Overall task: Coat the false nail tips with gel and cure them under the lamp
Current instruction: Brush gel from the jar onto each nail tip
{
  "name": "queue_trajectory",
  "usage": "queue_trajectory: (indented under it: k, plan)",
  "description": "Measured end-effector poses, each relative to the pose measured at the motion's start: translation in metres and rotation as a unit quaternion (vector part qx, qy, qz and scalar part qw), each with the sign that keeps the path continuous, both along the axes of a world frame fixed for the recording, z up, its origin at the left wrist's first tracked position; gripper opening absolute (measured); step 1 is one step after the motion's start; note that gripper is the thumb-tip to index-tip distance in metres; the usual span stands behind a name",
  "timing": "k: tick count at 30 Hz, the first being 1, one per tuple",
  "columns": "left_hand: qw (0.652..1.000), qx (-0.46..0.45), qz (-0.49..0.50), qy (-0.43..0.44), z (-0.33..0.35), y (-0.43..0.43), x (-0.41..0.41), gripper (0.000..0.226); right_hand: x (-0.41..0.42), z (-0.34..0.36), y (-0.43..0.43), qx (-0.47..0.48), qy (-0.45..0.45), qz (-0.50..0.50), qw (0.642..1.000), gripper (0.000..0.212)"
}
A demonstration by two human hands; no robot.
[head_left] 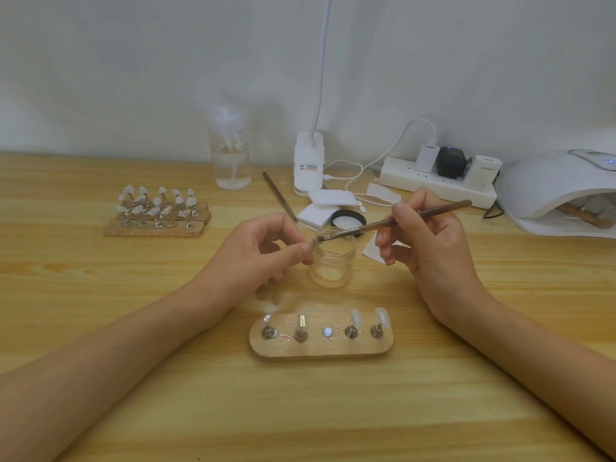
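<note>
Pinched between thumb and forefinger, the left grip [256, 258] held a small piece [312, 242] up at the rim of the jar; too little of it showed to name it. I judged it to be a false tip on its metal stand, since the middle seat of the wooden strip [320, 350] stood vacant. That strip lay near the front edge of the bench [100, 278], between the two forearms. Four nail tips [381, 315] stood on it on metal stands, two to each side of the gap, their long axes rising and leaning toward the far edge.

Such tips would likely be very light, thin and stiff, and slick once wet with gel. Each was best taken by its stand and never by the coated face.

Just right of the pinch stood the open clear jar [333, 265], upright, about mid-bench. Above its mouth the brush [443, 209] lay almost level, its long axis running from the far right down to the left. Its bristles pointed left and met the pinched piece. It looked light, with a stiff handle and a soft head. The right grip [430, 248] was closed on that handle about midway, like a pen.

At the far right corner sat the curing lamp [550, 188], its opening facing the front edge.
</note>
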State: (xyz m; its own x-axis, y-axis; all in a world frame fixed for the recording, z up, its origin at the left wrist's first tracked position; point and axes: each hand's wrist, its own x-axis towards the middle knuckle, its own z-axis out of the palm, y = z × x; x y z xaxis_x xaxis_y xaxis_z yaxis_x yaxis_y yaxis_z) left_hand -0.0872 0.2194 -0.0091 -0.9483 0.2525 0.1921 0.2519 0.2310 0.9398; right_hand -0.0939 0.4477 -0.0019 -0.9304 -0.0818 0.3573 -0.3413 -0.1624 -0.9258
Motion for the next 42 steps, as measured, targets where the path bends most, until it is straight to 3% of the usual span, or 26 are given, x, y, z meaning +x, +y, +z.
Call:
queue_trajectory:
  k: [4, 11, 18, 22, 34, 38, 42]
  plan:
    - [1.0, -0.003, 0.002, 0.0, 0.0007, 0.0006, -0.0001, 0.014, -0.0011, -0.0019, 0.0028, 0.011, -0.01, -0.03, 0.999, 0.022]
    - [1.0, -0.003, 0.005, 0.0, 0.0006, 0.0009, 0.0006, 0.013, -0.0001, 0.0009, -0.0006, -0.006, 0.008, 0.013, 1.0, 0.022]
    - [1.0, 0.0, 0.005, 0.003, 0.0001, 0.0006, 0.0001, 0.013, -0.0009, -0.0016, 0.0028, 0.007, 0.004, -0.035, 0.999, 0.025]
    - [1.0, 0.006, -0.002, 0.009, -0.0002, -0.0001, 0.0, 0.013, -0.0004, 0.0014, 0.0001, -0.027, 0.011, -0.002, 1.0, 0.025]
    - [1.0, 0.01, -0.012, 0.014, 0.0, -0.0004, 0.0004, 0.009, -0.0016, -0.0015, 0.0022, 0.012, 0.001, -0.034, 0.999, 0.024]
    - [1.0, 0.021, -0.017, 0.01, 0.0011, 0.0003, 0.0014, 0.008, -0.0006, 0.0019, 0.0005, -0.025, 0.017, -0.004, 1.0, 0.025]
    - [1.0, 0.02, -0.019, 0.011, 0.0017, 0.0001, 0.001, 0.008, 0.0004, 0.0021, -0.0014, 0.007, 0.026, 0.002, 1.0, 0.022]
